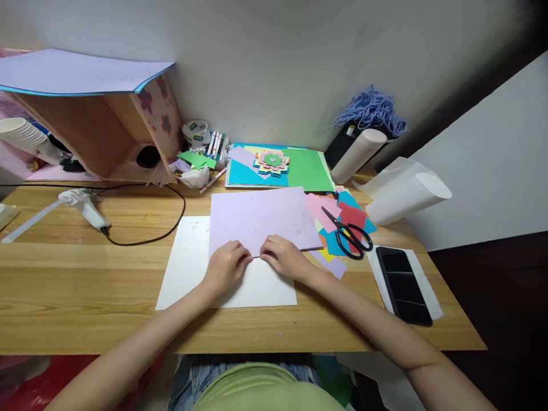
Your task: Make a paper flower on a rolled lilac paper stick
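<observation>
A lavender sheet of paper (261,217) lies partly over a white sheet (184,262) on the wooden table. It has some thickness at its near edge; whether it is folded or stacked I cannot tell. My left hand (226,265) pinches that near edge around its middle, thumb and fingers pressed together. Close beside it, my right hand (282,257) pinches the same edge, a small gap between the two. To the right, black-handled scissors (349,233) rest with blades apart on coloured paper scraps (353,214).
Behind the sheet lie blue and green papers (310,171) with a layered paper flower (273,161). A white glue gun (88,208) and its cord are on the left, near an open cardboard box (94,131). A phone (402,285) and paper rolls (406,197) stand right.
</observation>
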Motion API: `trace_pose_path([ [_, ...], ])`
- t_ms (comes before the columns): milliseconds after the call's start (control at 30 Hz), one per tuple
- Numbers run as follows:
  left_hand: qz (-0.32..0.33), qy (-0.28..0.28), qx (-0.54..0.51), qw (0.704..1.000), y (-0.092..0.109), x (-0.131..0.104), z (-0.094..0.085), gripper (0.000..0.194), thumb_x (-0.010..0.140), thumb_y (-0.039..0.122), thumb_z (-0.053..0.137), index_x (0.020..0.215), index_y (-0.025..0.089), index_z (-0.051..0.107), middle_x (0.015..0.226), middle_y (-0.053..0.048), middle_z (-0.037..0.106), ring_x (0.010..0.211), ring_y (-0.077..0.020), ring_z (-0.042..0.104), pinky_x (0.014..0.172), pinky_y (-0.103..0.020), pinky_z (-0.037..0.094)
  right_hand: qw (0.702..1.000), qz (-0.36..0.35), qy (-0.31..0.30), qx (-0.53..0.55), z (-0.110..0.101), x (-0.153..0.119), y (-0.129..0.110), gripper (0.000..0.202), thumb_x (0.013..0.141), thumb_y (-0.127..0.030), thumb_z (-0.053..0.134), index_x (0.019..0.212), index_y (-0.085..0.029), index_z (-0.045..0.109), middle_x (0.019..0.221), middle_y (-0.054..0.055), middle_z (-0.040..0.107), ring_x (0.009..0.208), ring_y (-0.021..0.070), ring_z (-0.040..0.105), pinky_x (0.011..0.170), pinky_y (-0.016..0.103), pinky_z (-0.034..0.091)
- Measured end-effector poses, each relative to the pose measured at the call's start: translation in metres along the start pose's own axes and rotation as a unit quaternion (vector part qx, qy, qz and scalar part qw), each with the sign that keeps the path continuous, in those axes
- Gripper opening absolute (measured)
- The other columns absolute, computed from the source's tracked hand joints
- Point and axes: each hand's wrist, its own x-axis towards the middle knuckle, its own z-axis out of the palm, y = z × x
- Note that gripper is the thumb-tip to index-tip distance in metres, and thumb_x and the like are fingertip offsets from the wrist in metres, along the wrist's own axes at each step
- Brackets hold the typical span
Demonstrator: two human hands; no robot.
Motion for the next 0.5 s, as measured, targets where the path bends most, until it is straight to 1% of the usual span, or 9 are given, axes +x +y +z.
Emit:
trace_pose_path([
  [67,-0.013,0.001,0.015,1.0,0.001,0.001,-0.001,0.016,0.085,0.024,0.047,0.08,0.018,0.062,0.078,-0.004,0.059,0.073,-0.0162,0.053,0.065,-0.028,0.04,1.0,0.017,-0.004,0.01,0.001,0.003,0.001,0.01,0.077,-0.009,0.053,0.073,-0.016,0.058,0.073,0.002,0.056,0.073,0.0134,0.049,0.067,0.025,0.038],
  [167,-0.04,-0.011,0.036,0.998,0.001,0.004,-0.002,0.015,0.084,0.026,0.051,0.078,0.018,0.062,0.077,-0.004,0.06,0.071,-0.0166,0.054,0.062,-0.028,0.038,0.996,0.074,-0.031,0.03,0.0,0.01,0.003,0.012,0.072,-0.006,0.054,0.068,-0.016,0.06,0.07,0.001,0.057,0.065,0.0113,0.049,0.06,0.022,0.037],
  [267,-0.054,-0.028,0.044,0.997,-0.004,0.006,-0.001,0.017,0.083,0.032,0.053,0.077,0.019,0.062,0.077,-0.003,0.062,0.071,-0.0167,0.055,0.059,-0.027,0.036,0.988,0.135,-0.062,0.045,-0.003,0.018,0.002,0.009,0.07,-0.009,0.056,0.066,-0.016,0.061,0.069,0.001,0.06,0.061,0.0105,0.051,0.056,0.021,0.037],
  [367,-0.034,-0.028,0.042,0.998,-0.011,0.008,0.0,0.02,0.083,0.037,0.052,0.079,0.019,0.061,0.078,-0.003,0.061,0.072,-0.0166,0.056,0.059,-0.027,0.036,0.976,0.191,-0.084,0.056,-0.008,0.021,-0.001,0.006,0.07,-0.014,0.059,0.066,-0.017,0.063,0.064,0.0,0.061,0.06,0.0109,0.053,0.054,0.021,0.036],
  [433,-0.015,-0.026,0.034,0.999,-0.015,0.009,0.001,0.022,0.083,0.038,0.051,0.079,0.019,0.06,0.077,-0.003,0.061,0.07,-0.016,0.055,0.059,-0.026,0.036,0.973,0.206,-0.086,0.059,-0.009,0.021,-0.002,0.006,0.069,-0.014,0.06,0.066,-0.018,0.064,0.062,0.0,0.062,0.06,0.0112,0.054,0.054,0.021,0.036],
  [500,-0.001,-0.023,0.024,0.999,-0.017,0.009,0.001,0.022,0.084,0.038,0.051,0.078,0.019,0.059,0.077,-0.002,0.06,0.069,-0.0151,0.054,0.058,-0.025,0.036,0.974,0.207,-0.073,0.062,-0.009,0.021,-0.002,0.004,0.068,-0.014,0.061,0.066,-0.018,0.063,0.061,-0.001,0.062,0.06,0.0112,0.055,0.054,0.021,0.036],
])
